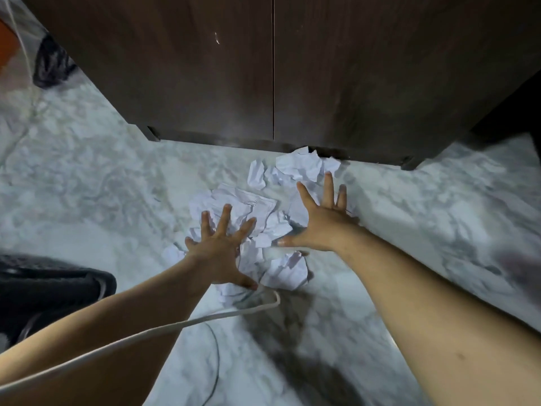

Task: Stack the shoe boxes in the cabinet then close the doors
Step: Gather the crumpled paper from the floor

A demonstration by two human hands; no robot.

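With the dark brown wooden cabinet doors [273, 68] already shut, the left hand [218, 253] and right hand [317, 222], fingers spread and released, reach over crumpled white paper [298, 167], probably to gather it next.

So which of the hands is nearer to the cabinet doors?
Right. The right hand reaches over the crumpled paper close below the cabinet doors; the left hand is farther back.

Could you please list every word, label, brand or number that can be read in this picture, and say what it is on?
No text can be read.
Crumpled papers: faint pencil-like lines, no legible words.
Cabinet doors: plain dark wood, only a scratch mark, no label.
Marble floor and white cord: no markings.
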